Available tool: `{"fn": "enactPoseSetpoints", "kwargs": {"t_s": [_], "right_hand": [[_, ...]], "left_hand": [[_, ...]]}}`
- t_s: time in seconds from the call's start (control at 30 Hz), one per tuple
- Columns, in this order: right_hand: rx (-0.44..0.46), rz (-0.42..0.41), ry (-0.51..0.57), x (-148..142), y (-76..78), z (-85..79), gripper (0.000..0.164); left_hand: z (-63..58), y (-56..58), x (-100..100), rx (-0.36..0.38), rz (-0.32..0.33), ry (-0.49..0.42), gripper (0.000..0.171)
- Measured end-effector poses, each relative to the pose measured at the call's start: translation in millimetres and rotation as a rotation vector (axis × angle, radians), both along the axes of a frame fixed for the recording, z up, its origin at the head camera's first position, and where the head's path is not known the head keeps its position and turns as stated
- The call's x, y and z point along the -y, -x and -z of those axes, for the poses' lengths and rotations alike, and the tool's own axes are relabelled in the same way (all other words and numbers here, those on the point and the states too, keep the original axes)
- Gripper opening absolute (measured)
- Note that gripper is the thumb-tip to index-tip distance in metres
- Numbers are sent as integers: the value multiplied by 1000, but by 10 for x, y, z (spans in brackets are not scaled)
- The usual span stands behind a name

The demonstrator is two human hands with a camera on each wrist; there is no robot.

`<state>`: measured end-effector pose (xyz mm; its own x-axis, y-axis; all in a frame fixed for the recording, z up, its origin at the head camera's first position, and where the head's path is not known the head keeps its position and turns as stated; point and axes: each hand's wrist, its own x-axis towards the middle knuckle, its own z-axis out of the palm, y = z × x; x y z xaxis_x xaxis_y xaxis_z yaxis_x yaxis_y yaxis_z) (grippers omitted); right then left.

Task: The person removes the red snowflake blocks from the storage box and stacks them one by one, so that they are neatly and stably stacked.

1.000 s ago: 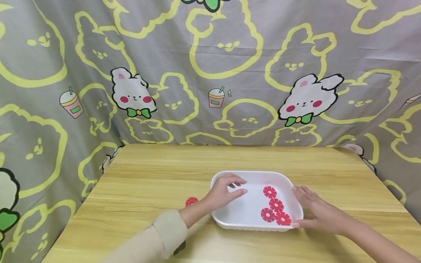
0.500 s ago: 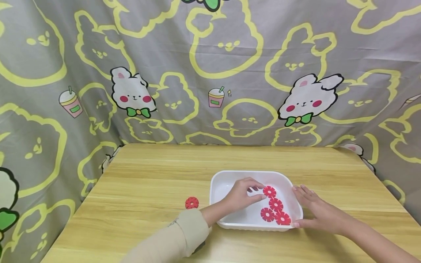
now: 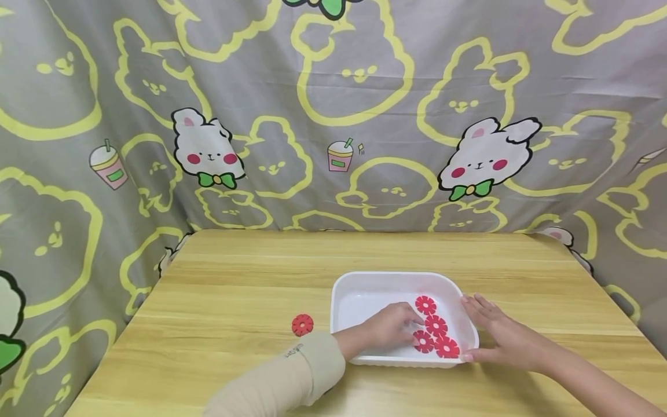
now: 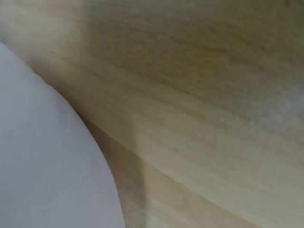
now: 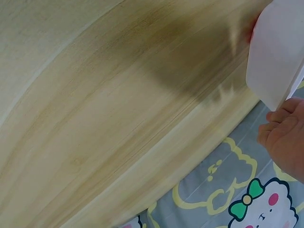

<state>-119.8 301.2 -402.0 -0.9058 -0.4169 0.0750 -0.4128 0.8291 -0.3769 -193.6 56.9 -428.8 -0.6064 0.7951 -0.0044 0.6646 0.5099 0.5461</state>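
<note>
A white rectangular plastic tray [image 3: 359, 359] sits on the table. Several red notched discs [image 3: 425, 305] lie flat towards its right end. Reaching in over the near left side, my left hand [image 3: 388, 327] has curved fingers and thumb spread apart beside the left-most red notched disc [image 3: 423, 341]; whether they touch it is unclear. My right hand [image 3: 505, 336] rests against the tray's right side, fingers fairly straight, thumb at the near corner. In the right wrist view, the fingers of the right hand [image 5: 285, 133] meet the edge of the white tray [image 5: 275, 52].
Left of the tray, one more red notched disc [image 3: 303, 325] lies on the wooden table [image 3: 234, 289]. A grey curtain [image 3: 292, 116] with cartoon prints hangs behind and at both sides. A pale sleeve [image 4: 52, 142] covers much of the left wrist view.
Inside the tray, my left hand has moved right and then nearer, down to the left-most disc. The right hand stays at the tray's right side.
</note>
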Motion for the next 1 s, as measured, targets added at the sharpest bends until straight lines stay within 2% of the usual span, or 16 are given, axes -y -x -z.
{"fn": "enactPoseSetpoints", "kwargs": {"t_s": [0.13,0.37,0.6,1.0], "right_hand": [[14,11,0,-5,-1,-5,99],[39,28,-8,6,6,-18,100],[28,16,2,11,3,-14,99],[33,26,4,13,-4,-5,99]], "left_hand": [[6,0,-7,-37,43,56,32],[-24,-9,-15,-64,67,137,30],[-22,4,-19,-74,89,159,27],[-38,3,-3,-158,136,215,27]]}}
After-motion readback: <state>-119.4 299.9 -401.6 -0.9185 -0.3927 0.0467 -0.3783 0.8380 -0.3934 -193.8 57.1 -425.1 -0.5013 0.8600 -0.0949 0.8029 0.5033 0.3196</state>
